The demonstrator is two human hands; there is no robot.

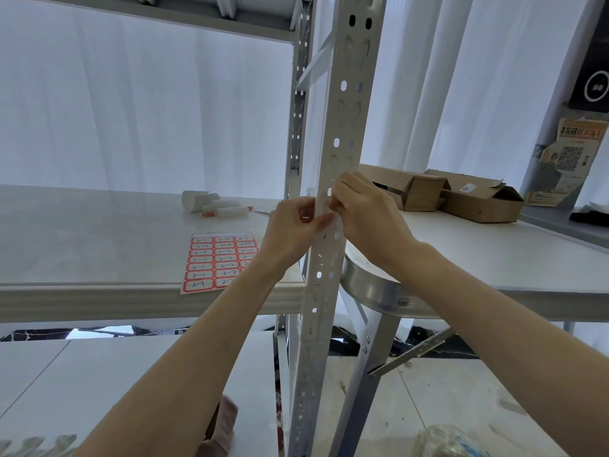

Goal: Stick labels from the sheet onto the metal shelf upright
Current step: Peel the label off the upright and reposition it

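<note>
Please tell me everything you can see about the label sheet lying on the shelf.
The label sheet looks like paper and lies flat on the white shelf board near its front edge, left of the metal upright. It has a blank white top strip, then rows of red-bordered white labels in three columns with handwritten numbers. The left forearm hides its lower right part.

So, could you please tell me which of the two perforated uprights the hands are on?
The nearer upright, in the foreground: the left hand and right hand meet on it. The rear upright behind it stands untouched.
</note>
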